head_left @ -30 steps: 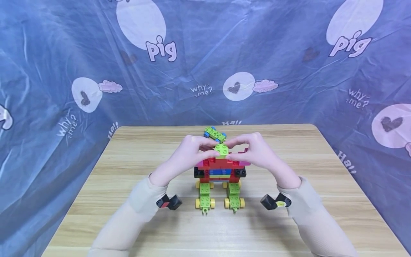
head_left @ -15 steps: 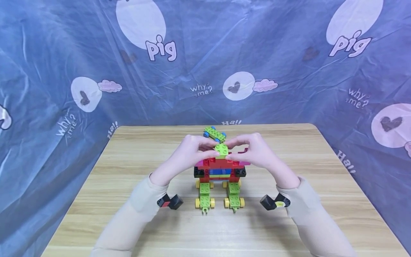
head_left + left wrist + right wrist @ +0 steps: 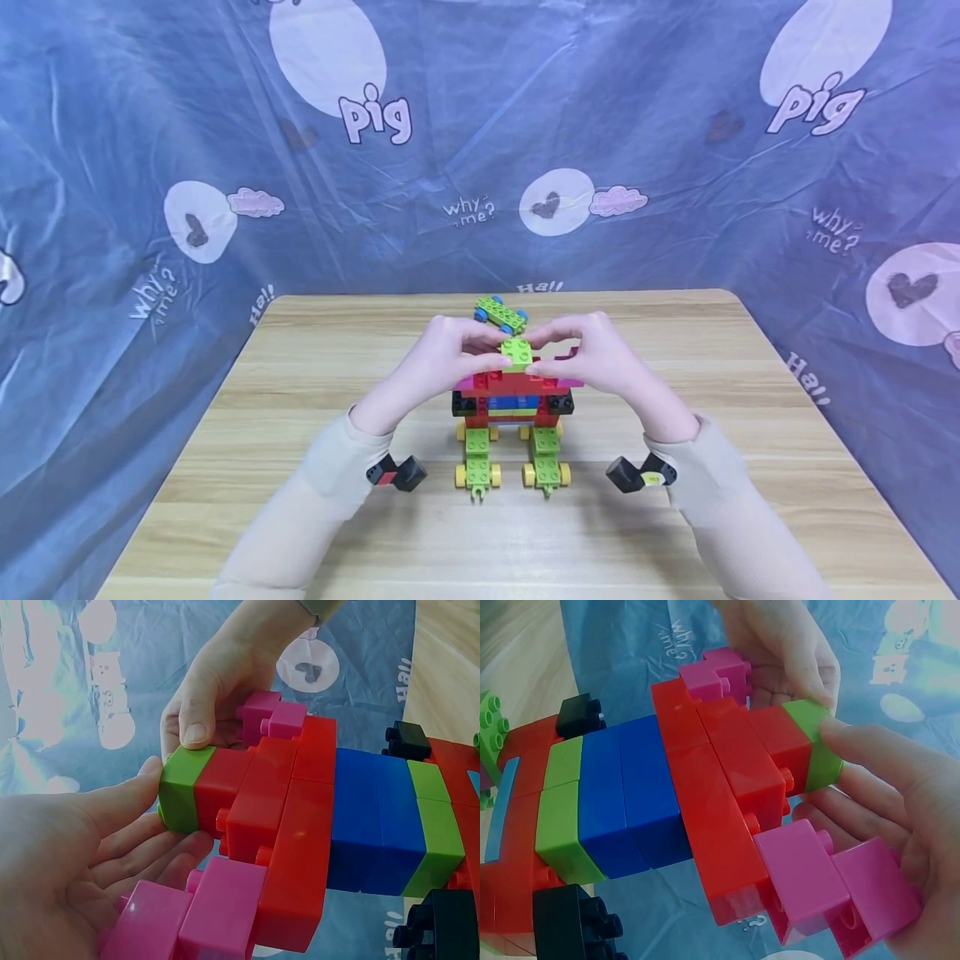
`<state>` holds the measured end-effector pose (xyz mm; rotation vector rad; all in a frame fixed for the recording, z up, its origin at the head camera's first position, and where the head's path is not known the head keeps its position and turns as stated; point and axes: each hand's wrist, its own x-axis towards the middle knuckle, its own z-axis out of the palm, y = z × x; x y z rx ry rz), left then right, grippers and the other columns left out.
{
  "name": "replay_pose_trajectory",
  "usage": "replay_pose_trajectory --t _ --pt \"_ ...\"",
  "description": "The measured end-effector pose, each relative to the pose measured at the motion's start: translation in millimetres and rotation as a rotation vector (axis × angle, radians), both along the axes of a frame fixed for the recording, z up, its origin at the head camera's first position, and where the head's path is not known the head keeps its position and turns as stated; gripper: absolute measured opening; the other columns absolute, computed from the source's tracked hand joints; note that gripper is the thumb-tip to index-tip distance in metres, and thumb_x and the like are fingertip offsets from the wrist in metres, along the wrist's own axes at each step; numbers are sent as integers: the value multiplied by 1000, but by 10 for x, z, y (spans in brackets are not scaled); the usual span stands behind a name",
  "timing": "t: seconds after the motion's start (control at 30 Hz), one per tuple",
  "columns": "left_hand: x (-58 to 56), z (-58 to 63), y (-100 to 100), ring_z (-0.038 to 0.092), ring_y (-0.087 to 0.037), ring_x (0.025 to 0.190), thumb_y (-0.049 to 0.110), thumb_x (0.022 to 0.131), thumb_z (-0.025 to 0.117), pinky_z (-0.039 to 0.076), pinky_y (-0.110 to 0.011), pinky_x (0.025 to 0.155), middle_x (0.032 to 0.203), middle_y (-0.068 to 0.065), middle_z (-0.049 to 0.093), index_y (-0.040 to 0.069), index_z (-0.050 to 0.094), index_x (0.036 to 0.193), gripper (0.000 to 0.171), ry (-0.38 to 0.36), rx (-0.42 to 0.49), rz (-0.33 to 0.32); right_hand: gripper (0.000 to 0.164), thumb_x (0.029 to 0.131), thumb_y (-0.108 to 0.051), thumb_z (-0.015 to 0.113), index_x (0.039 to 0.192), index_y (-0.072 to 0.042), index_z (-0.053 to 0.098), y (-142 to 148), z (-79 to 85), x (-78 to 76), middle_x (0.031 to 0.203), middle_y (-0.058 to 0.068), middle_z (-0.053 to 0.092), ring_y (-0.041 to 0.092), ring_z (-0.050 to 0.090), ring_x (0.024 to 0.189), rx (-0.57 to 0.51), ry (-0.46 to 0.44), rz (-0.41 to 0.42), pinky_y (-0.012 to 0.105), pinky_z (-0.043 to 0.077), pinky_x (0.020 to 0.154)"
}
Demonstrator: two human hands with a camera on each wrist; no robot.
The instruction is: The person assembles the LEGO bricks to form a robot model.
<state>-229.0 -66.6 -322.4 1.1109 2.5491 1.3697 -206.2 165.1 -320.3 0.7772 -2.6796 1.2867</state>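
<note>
A tall figure of toy building blocks stands on the table, its body of red blocks (image 3: 712,787), blue blocks (image 3: 379,817) and green ones. At its top sits a lime green block (image 3: 516,353). My left hand (image 3: 450,354) pinches that block from the left, thumb on the near side. From the right, my right hand (image 3: 588,350) pinches the same block. Pink blocks (image 3: 225,900) jut out at both sides as arms, just under my palms. Black blocks (image 3: 561,403) stick out lower down. Green wheeled bases (image 3: 477,471) with yellow wheels form the feet.
Behind the figure, a green wheeled base (image 3: 501,315) with blue wheels lies near the far edge of the wooden table (image 3: 315,375). A blue printed cloth (image 3: 450,108) hangs around the back and sides.
</note>
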Motion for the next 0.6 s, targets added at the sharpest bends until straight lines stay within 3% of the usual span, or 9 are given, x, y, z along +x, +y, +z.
replay_pose_trajectory --t 0.6 --pt "38 -4 3 71 -15 86 23 83 76 57 -23 77 104 -8 74 5 72 112 35 19 -20 38 32 73 -11 84 103 -7 75 14 -20 -6 98 7 75 23 66 95 -14 25 5 27 57 58"
